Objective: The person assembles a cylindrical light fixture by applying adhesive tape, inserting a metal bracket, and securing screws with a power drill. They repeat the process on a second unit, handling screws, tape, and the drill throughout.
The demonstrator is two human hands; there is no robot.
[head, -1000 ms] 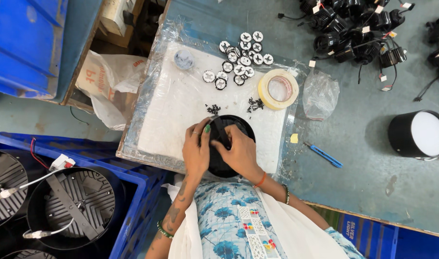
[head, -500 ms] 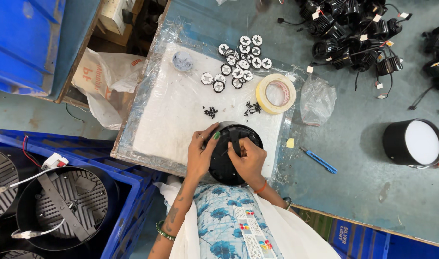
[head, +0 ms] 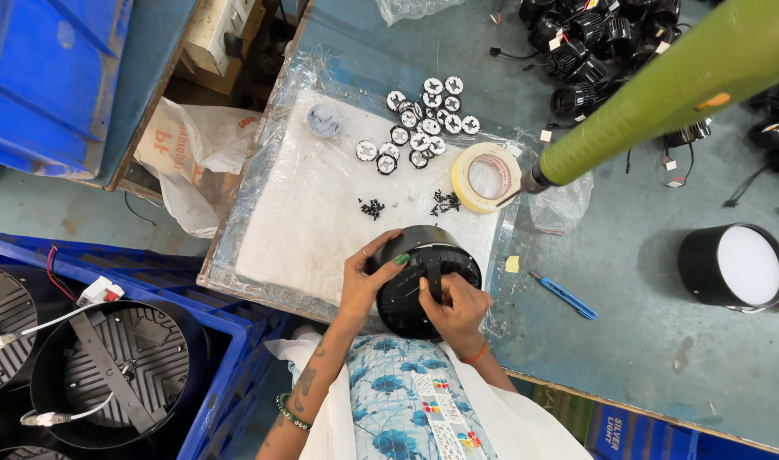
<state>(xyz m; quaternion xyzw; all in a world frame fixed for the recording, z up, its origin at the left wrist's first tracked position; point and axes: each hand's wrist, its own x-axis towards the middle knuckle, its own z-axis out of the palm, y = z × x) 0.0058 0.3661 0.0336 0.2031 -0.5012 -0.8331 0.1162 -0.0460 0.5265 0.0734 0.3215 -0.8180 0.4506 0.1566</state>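
Black round lamp housing (head: 423,277) | left hand (head: 368,277) grips rim | right hand (head: 451,302) pinches something hidden

The hands (head: 411,285) cover the middle of the black round housing (head: 428,277); the green tool (head: 662,98) is cut off at the top edge.
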